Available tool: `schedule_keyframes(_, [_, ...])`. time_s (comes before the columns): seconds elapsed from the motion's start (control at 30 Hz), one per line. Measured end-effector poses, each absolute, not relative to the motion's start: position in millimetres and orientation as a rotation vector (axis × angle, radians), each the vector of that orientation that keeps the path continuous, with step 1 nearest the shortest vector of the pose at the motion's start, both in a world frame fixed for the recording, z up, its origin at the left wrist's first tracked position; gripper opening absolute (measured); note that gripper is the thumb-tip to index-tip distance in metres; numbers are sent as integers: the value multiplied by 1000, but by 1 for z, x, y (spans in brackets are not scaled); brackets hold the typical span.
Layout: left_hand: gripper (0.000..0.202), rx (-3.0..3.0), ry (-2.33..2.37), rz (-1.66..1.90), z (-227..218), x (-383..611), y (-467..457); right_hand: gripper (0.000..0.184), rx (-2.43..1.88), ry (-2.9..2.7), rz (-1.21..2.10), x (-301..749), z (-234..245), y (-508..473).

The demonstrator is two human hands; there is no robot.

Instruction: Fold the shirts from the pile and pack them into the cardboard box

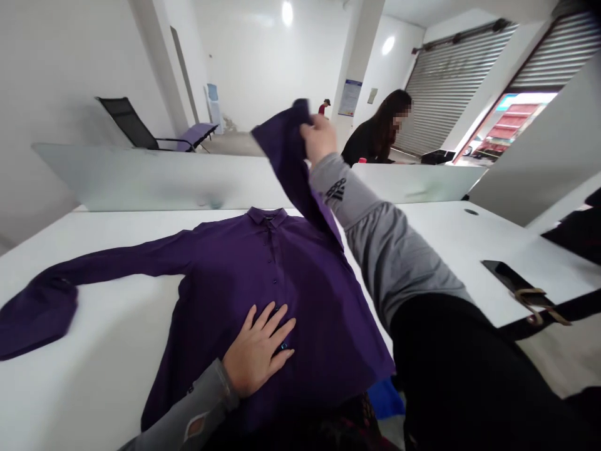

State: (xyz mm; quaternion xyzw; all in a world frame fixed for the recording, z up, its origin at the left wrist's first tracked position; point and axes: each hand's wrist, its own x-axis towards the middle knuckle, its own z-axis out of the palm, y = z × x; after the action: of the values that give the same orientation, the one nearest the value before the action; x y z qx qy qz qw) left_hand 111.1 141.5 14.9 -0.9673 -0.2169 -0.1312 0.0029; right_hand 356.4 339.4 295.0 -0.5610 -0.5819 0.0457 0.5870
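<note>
A dark purple button-up shirt lies face up on the white table, collar pointing away from me. My left hand rests flat on the shirt's lower front, fingers spread. My right hand is raised above the table and pinches the cuff of the shirt's right sleeve, which hangs lifted in the air. The other sleeve stretches out flat to the left, its cuff end near the table's left edge.
A frosted divider panel stands behind the table. Beyond it a person in black leans over another desk. A dark strap with a buckle lies on the right. A black chair stands at far left.
</note>
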Motion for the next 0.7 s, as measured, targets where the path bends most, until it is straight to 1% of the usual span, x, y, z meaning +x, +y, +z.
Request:
schedule_keyframes(0.07, [52, -3050, -693, -419, 16, 111, 142, 20, -1244, -1507, 314, 326, 260, 335])
schedule_keyframes(0.17, [52, -3072, -709, -445, 18, 110, 143, 25, -1274, -1527, 408, 327, 202, 312])
schedule_keyframes(0.2, [53, -3078, -712, -455, 18, 111, 142, 26, -1371, -1467, 359, 339, 185, 303])
schedule_keyframes(0.33, [52, -3108, -714, -502, 17, 113, 139, 35, -1968, -1354, -53, 397, 123, 267])
schedule_keyframes(0.37, [50, -3107, -734, -538, 16, 112, 141, 34, -2048, -1368, -100, 406, 108, 258])
schedule_keyframes(0.47, [41, -3008, -890, -705, 14, 102, 169, 23, -2147, -1468, -130, 413, 64, 234])
schedule_keyframes(0.5, [39, -2942, -960, -748, 15, 98, 185, 21, -2173, -1510, -141, 412, 52, 229])
schedule_keyframes(0.57, [39, -2817, -1073, -723, 17, 88, 225, 23, -2219, -1567, -174, 411, 36, 224])
schedule_keyframes(0.7, [53, -2597, -1349, -533, 24, 70, 292, 28, -2278, -1590, -209, 423, 32, 226])
